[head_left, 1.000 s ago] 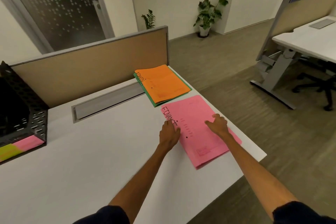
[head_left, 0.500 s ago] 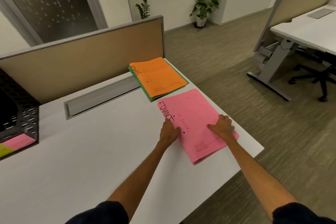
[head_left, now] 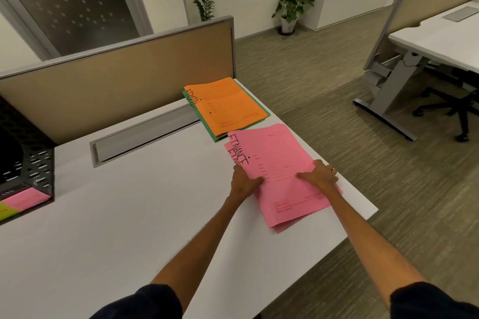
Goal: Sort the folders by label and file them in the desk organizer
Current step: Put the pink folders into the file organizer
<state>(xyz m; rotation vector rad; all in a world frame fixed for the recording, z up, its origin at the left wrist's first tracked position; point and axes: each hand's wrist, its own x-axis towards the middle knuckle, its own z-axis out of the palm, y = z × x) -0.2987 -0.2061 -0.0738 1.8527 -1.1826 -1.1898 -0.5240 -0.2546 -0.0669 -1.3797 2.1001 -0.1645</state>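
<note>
Two pink folders (head_left: 280,160) marked FINANCE lie stacked near the desk's right edge, and the top one is shifted off the lower one. My left hand (head_left: 243,182) grips the top folder's left edge just below the label. My right hand (head_left: 321,176) holds its right edge, with the thumb lying across the cover. Behind them, an orange folder (head_left: 230,105) marked ADMIN lies on a green folder (head_left: 211,128). The black mesh desk organizer (head_left: 31,163) stands at the far left, with a pink folder (head_left: 26,198) and a yellow-green folder (head_left: 6,211) in its bottom tray.
A tan partition panel (head_left: 116,80) runs along the back of the white desk (head_left: 129,215), with a grey cable tray lid (head_left: 145,134) in front of it. The desk's right edge is just beyond the pink folders. Another desk and an office chair (head_left: 453,106) stand across the carpeted aisle.
My right hand slid to the pink folder's right edge and took hold. The top pink folder has come up off the one below, showing a second FINANCE label. The view tilted down slightly.
</note>
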